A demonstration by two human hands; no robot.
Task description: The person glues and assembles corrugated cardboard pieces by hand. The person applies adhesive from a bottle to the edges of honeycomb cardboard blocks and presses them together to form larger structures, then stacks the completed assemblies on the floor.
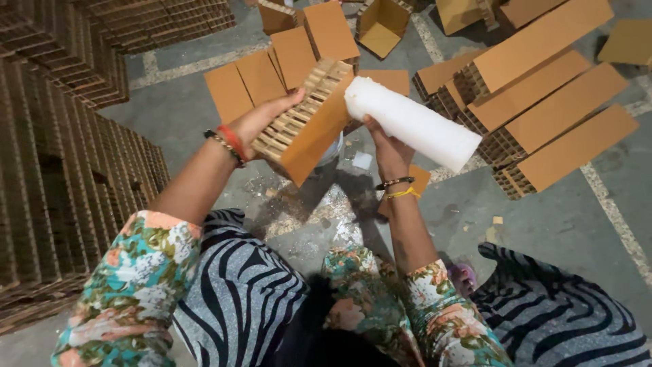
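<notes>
Cardboard honeycomb block [302,122], tan faces, open cell edge showing pale ribs; held tilted above the floor, in front of the person's knees. Left hand [261,119] grips its lower end, fingers wrapped behind, thumb along the ribbed edge. White roller [411,122], a thick cylinder with a slightly fuzzy skin, meets the block's upper corner; right hand [384,146] is closed round the roller's near end from below, fingers mostly hidden behind it.

Risks, as judged: block is held at one end only, so it could twist or slip if the roller pushes hard against the far corner. The cell edge looks fragile; pressure there could crush ribs. Roller is gripped near its end, so the long free part could sag or swing off the block.

Around: grey concrete floor [564,224] littered with scraps. More blocks [543,95] lie in a row at right, flat sheets [265,75] just beyond the held block, tall honeycomb stacks [61,156] at left.
</notes>
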